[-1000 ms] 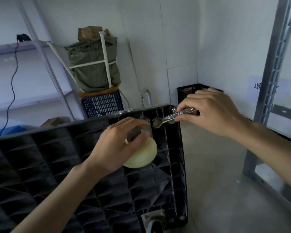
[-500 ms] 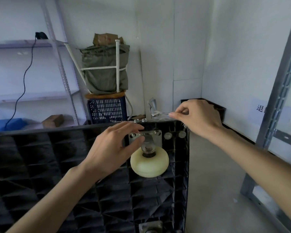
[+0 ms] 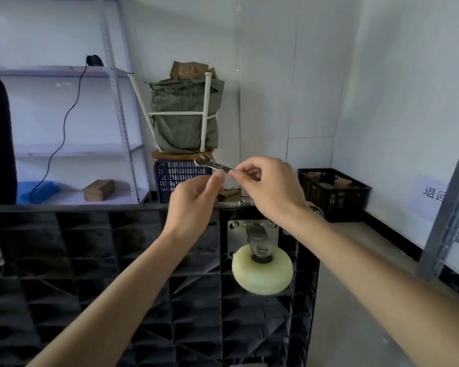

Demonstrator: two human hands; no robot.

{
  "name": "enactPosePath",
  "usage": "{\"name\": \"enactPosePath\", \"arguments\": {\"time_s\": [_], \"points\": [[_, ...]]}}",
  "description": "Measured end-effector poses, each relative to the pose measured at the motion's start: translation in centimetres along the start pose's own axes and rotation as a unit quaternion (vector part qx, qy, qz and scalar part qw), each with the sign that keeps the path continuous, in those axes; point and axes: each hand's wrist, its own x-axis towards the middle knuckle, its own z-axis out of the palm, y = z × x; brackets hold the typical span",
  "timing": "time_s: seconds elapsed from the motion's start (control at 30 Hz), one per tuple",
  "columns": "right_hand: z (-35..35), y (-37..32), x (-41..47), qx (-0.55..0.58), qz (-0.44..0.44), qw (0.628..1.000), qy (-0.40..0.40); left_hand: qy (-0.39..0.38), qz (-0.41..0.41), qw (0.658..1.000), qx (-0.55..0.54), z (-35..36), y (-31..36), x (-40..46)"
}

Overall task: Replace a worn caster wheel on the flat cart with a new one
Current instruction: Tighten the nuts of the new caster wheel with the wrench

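The black ribbed underside of the flat cart (image 3: 104, 274) stands on edge in front of me. A cream caster wheel (image 3: 262, 271) hangs from a metal mounting plate (image 3: 252, 229) near the cart's upper right corner. My right hand (image 3: 269, 186) pinches the handle of a silver open-end wrench (image 3: 212, 165), raised above the cart's top edge with its jaw pointing left. Beside it, my left hand (image 3: 194, 200) has its fingertips up against the wrench handle; whether they pinch it is unclear. Loose nuts lie on the cart's top edge (image 3: 245, 203).
A white metal shelf (image 3: 72, 152) with a blue item and a brown block stands behind the cart. A blue crate (image 3: 178, 178) carries a stool and a green bag. A black crate (image 3: 334, 194) sits in the right corner. A grey metal upright (image 3: 451, 210) rises at the right.
My left hand left the caster plate and rose to meet the right hand. The wrench was lifted away from the cart's edge to above it. The camera view tilted upward.
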Motion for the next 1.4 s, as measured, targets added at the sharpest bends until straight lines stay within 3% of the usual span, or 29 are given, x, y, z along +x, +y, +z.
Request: {"name": "enactPosePath", "arguments": {"time_s": [0.2,0.3,0.5,0.73,0.9,1.23,1.4], "points": [[3.7,-2.7,-0.4,0.065,-0.046,0.996,-0.047,0.084,-0.121,0.973,-0.177,-1.2,0.9,1.0],[4.1,-3.0,-0.7,0.066,-0.052,0.994,-0.075,0.094,-0.128,0.969,-0.19,-2.2,1.0,0.5],[2.5,-2.2,-0.6,0.043,-0.071,0.991,-0.108,0.093,-0.109,0.977,-0.156,-4.1,-0.2,0.2],[-1.9,2.4,0.2,-0.1,-0.075,0.99,-0.07,-0.028,-0.062,0.998,0.001,-4.7,-1.7,-1.2],[-2.1,4.3,-0.8,-0.158,-0.042,0.971,-0.177,-0.053,-0.073,0.996,0.025,-3.4,-2.6,-3.4],[-0.7,4.9,-1.8,-0.176,-0.051,0.967,-0.177,-0.137,-0.035,0.98,0.138,-2.2,-5.4,-5.9],[-0.5,5.3,-1.3,-0.179,-0.061,0.967,-0.17,-0.139,-0.044,0.979,0.14,-2.1,-6.3,-6.0]]}}
